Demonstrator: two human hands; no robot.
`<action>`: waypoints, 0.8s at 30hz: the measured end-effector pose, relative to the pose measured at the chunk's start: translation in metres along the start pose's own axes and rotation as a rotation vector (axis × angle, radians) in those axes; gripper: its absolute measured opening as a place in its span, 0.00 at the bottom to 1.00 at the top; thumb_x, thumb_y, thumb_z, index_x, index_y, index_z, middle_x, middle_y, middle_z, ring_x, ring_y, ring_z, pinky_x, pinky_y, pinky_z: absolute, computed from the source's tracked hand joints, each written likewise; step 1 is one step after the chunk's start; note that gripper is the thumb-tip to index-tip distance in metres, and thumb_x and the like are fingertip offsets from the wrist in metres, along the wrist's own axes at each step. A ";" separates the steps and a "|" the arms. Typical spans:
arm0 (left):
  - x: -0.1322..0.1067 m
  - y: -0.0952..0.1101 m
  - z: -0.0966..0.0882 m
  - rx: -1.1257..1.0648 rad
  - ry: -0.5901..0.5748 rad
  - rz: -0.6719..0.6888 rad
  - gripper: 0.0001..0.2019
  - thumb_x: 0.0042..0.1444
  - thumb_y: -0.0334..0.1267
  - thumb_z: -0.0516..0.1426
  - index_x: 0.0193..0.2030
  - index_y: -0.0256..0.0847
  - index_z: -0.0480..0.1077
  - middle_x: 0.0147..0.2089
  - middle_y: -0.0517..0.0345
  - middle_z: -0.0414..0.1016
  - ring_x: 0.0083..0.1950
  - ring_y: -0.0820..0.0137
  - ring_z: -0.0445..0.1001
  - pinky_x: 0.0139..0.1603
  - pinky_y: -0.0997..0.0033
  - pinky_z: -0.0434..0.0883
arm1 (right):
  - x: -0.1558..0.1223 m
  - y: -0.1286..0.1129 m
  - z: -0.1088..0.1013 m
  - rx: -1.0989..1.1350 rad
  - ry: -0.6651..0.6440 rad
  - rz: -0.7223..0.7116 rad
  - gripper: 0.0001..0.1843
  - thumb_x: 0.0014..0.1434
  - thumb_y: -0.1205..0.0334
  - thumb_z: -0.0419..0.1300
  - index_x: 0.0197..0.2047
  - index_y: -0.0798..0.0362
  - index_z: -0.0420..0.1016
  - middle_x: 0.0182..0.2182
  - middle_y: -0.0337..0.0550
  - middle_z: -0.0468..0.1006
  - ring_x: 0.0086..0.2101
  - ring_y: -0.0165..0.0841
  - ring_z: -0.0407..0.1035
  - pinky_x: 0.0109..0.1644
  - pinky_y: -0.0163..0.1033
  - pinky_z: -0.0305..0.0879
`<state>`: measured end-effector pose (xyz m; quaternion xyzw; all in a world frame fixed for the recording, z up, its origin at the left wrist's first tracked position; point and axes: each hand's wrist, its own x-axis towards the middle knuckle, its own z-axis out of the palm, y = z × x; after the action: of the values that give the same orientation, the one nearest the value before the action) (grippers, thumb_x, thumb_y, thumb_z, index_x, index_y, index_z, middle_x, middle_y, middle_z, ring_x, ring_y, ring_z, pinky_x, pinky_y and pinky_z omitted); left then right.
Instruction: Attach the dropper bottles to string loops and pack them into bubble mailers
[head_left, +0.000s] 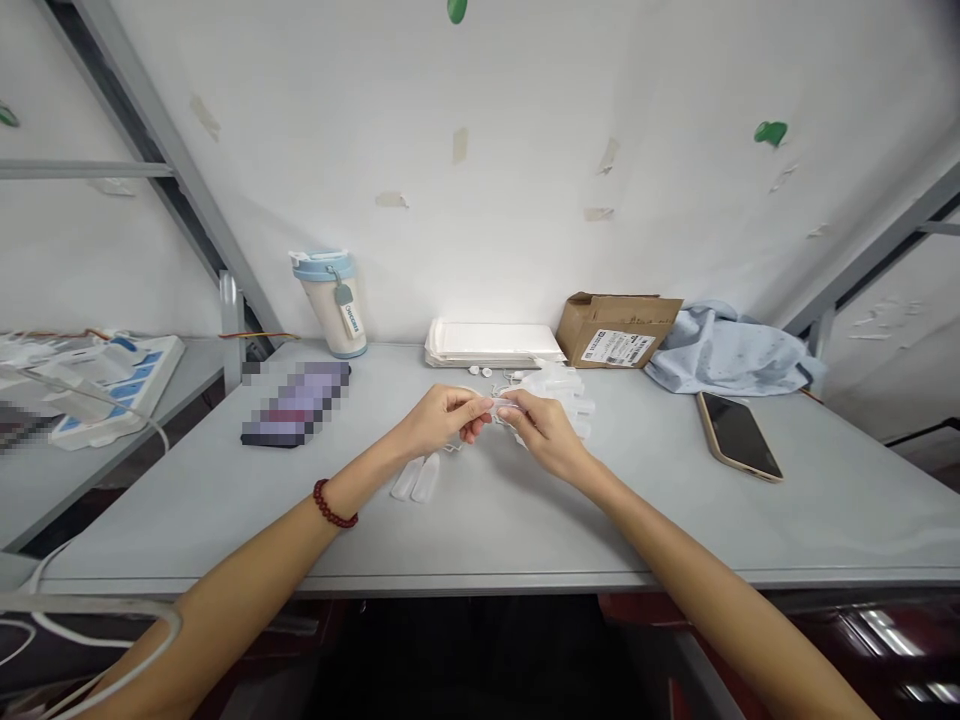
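On the left of the surface (487,545), a pixelated purple item (304,400) is lying in front of a tumbler (330,312). Rightward, two translucent pieces (427,478) are lying side by side, just below the left hand (446,418). Judging by their thin look, pieces like these are probably weighing very little, flexing slightly and offering a smooth, slippery face; the edges are seeming the best place for taking hold, with light fingertip pressure.

The left grip is pinching, thumb against fingers with hardly any gap, on a small pale piece (496,404) that is sitting between both hands, mostly hiding behind the fingers. The right hand (546,432) is pinching its other side just as narrowly, thumb meeting forefinger. Behind it a translucent pile (561,383) is spreading, while a white stack (496,342) is resting near the wall. Farther right, a carton (626,328), a cloth (724,352) and a phone (741,436) are lying.
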<state>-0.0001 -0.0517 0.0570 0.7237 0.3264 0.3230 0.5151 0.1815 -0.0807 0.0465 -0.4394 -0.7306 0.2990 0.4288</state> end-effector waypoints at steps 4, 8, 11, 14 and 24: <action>-0.001 0.002 0.001 0.102 -0.005 0.034 0.18 0.57 0.47 0.53 0.24 0.34 0.69 0.23 0.59 0.69 0.24 0.75 0.68 0.27 0.76 0.65 | 0.001 -0.002 -0.002 0.049 -0.046 0.086 0.17 0.59 0.49 0.50 0.29 0.52 0.69 0.18 0.34 0.62 0.21 0.27 0.55 0.26 0.34 0.51; -0.001 0.001 0.002 0.192 -0.003 0.070 0.18 0.58 0.45 0.52 0.23 0.35 0.68 0.23 0.59 0.69 0.26 0.74 0.69 0.29 0.76 0.65 | 0.003 -0.004 -0.004 0.127 -0.088 0.173 0.21 0.59 0.46 0.50 0.21 0.52 0.60 0.13 0.31 0.56 0.17 0.24 0.50 0.23 0.33 0.47; -0.001 0.000 0.002 0.285 -0.002 0.088 0.18 0.59 0.45 0.51 0.23 0.36 0.68 0.24 0.58 0.70 0.27 0.73 0.69 0.29 0.76 0.64 | 0.004 -0.004 -0.006 0.202 -0.139 0.235 0.24 0.57 0.44 0.52 0.18 0.51 0.55 0.11 0.30 0.53 0.15 0.23 0.47 0.20 0.33 0.45; -0.001 -0.001 0.003 0.405 0.004 0.149 0.17 0.60 0.42 0.50 0.24 0.36 0.68 0.24 0.59 0.70 0.27 0.74 0.67 0.29 0.76 0.62 | 0.005 -0.001 -0.007 0.287 -0.201 0.318 0.24 0.56 0.42 0.52 0.20 0.52 0.60 0.11 0.27 0.48 0.13 0.22 0.43 0.17 0.32 0.43; 0.003 -0.014 0.004 0.753 0.064 0.425 0.12 0.61 0.35 0.49 0.29 0.37 0.68 0.23 0.62 0.67 0.23 0.75 0.60 0.27 0.75 0.57 | 0.007 0.003 -0.012 0.341 -0.296 0.486 0.25 0.55 0.40 0.51 0.26 0.55 0.67 0.11 0.24 0.44 0.11 0.21 0.39 0.13 0.30 0.45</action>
<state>0.0030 -0.0482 0.0430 0.9019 0.2810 0.3025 0.1272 0.1917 -0.0727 0.0514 -0.4745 -0.5981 0.5711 0.3016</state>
